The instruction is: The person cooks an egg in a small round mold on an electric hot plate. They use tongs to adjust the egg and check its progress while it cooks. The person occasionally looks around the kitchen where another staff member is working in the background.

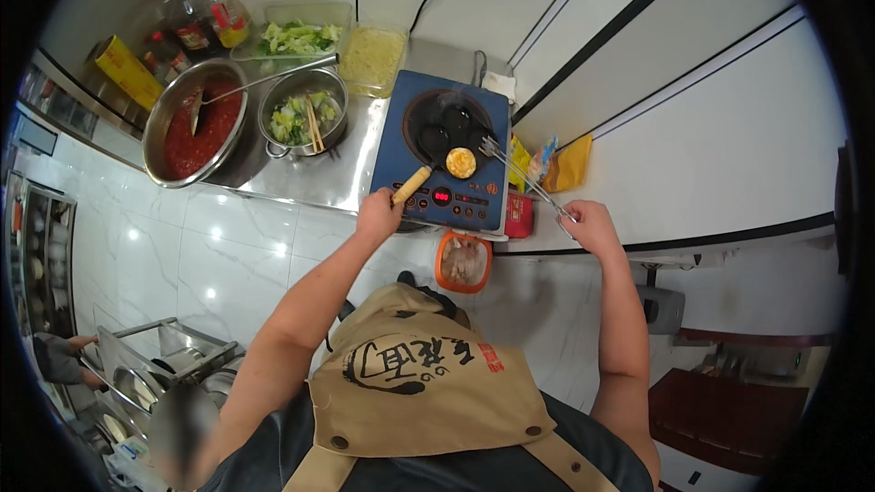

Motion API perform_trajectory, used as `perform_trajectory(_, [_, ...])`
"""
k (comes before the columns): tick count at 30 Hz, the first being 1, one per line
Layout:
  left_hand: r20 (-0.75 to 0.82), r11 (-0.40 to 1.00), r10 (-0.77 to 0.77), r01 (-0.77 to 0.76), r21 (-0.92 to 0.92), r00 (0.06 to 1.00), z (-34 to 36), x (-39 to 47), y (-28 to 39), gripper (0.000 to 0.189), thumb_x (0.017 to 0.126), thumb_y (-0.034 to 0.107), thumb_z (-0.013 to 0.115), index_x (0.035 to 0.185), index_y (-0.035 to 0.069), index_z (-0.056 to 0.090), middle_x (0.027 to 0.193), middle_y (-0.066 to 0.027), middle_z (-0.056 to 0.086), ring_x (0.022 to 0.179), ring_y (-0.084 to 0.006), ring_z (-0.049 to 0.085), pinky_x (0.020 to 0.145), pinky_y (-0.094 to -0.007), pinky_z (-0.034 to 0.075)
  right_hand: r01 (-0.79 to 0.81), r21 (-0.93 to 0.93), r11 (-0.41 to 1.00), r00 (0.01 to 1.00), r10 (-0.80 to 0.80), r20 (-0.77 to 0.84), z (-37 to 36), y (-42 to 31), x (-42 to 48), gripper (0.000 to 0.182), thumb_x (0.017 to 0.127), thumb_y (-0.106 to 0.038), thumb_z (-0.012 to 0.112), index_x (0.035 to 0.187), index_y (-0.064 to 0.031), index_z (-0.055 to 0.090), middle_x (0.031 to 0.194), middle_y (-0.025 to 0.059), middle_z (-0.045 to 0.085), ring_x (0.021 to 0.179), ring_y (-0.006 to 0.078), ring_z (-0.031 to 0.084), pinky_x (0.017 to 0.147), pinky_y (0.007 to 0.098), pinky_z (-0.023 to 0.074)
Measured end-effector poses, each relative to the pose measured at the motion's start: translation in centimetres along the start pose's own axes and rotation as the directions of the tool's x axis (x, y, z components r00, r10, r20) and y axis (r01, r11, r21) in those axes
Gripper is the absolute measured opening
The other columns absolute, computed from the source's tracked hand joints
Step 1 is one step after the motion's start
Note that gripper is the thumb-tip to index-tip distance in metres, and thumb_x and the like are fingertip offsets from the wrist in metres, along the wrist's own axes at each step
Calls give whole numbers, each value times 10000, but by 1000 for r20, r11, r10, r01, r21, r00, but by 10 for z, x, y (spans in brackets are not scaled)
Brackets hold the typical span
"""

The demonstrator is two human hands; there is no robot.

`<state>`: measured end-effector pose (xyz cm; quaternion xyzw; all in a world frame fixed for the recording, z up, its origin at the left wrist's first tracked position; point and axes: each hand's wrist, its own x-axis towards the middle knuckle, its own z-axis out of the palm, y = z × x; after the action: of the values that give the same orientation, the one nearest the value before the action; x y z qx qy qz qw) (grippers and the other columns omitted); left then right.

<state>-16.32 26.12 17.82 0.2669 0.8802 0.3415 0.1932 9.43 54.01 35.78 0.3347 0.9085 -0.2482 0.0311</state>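
My left hand (379, 219) grips the light wooden handle (411, 186) of a dark egg pan (433, 140) with several round wells. The pan sits on a blue induction cooker (393, 143) with a lit red display. One browned fried egg (461, 162) fills the well nearest me; the other visible wells look dark. In my right hand (592, 224) are metal tongs (530, 179), pointing up and left, their tips at the pan's right edge. Whether the tips touch the pan I cannot tell.
Left of the cooker are a steel bowl of red sauce (154, 150) with a ladle, a pot of greens (264, 106) with chopsticks, and plastic tubs. An orange-rimmed bin (439, 266) stands below the cooker. Packets (571, 164) lie right. A co-worker (58, 359) is at a rack, lower left.
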Motion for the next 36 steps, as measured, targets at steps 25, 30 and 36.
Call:
perform_trajectory(25, [-129,981,-151,132,-145,980,13,34,16,265,743,226,696,866,-1,638,826,-218,667,822,-373,653,751,-424,519,48,-78,996,993,-56,-108,12,2,7,245,718,-241,661,802,-11,674,641,166,611,596,301,607,574,386,469])
perform_trajectory(30, [-129,979,-161,142,-147,978,16,22,14,270,741,236,706,852,-1,644,807,-202,672,797,-351,661,738,-412,521,85,-116,990,991,-96,-95,13,-2,16,237,713,-247,654,802,-29,685,653,164,623,642,326,629,599,400,485])
perform_trajectory(36, [-153,976,-113,81,-204,982,19,9,5,393,757,276,728,967,-41,628,772,-172,671,726,-296,666,683,-380,525,120,-213,970,988,-138,-74,4,-12,36,242,716,-254,647,849,-57,690,693,152,646,664,342,631,626,407,504])
